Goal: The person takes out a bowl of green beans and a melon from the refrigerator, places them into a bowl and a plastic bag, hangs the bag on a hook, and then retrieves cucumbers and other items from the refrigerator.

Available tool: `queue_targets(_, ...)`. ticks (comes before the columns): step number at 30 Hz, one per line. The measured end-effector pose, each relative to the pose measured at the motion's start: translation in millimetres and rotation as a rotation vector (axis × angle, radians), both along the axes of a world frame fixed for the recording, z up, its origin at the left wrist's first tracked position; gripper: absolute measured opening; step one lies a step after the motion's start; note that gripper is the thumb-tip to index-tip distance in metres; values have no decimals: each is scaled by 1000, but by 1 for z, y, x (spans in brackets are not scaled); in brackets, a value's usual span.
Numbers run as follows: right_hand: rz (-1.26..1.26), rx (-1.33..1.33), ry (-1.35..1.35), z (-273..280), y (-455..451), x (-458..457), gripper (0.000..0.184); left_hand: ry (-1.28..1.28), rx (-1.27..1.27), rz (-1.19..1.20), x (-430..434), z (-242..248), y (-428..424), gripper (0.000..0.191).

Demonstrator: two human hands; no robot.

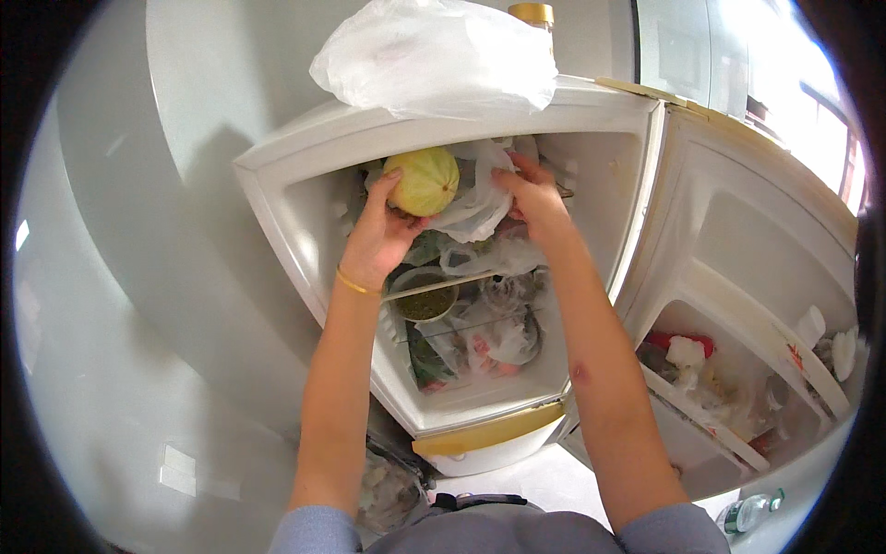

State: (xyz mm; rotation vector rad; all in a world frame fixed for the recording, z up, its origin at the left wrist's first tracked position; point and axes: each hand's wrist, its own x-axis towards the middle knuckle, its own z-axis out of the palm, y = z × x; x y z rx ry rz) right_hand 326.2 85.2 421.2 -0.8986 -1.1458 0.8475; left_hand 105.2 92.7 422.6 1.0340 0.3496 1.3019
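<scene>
My left hand (383,239) grips a round, pale yellow melon (423,181) at the upper opening of a refrigerator; the thumb lies on its side and the fingers are beneath it. To the right, my right hand (533,190) pinches a thin white plastic bag (477,208) just beside the melon. Below both hands, clear plastic bags (495,257) lie on the upper shelf. Under the glass shelf's front edge (443,285) sits a round container of dark green food (423,298), next to more bagged items (509,339).
The open refrigerator door (740,228) stands at the right, its bins holding bagged items. A large white plastic bag (436,59) and a gold-lidded jar (533,15) rest on top. A plastic bottle (749,512) and a bin with a liner (389,488) are low down.
</scene>
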Motion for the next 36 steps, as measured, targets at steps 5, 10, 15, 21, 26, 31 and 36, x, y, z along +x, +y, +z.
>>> queue_targets(5, 23, -5, -106, -24, -22, -5, 66, -175, 20, -307, -23, -41, -38, 53)
queue_targets(10, -211, 21, -274, -48, -30, -7, 68, -255, 46, -302, -30, -96, -63, 73)
queue_targets(15, -321, 114, -408, -66, -64, -13, 67, -160, 89, -329, -42, -126, -78, 75)
queue_targets(21, -270, 164, -477, -72, -112, -15, 58, -238, 60, -347, -43, -148, -89, 84)
queue_targets(26, -49, 101, -421, -94, -150, -23, 52, -346, -81, -359, -27, -142, -107, 91)
queue_targets(31, 50, 164, -499, -126, -175, -23, 42, -455, -26, -543, -18, -140, -112, 92)
queue_targets(36, 134, 47, -548, -127, -198, -19, 34, -574, -85, -615, -6, -142, -119, 89)
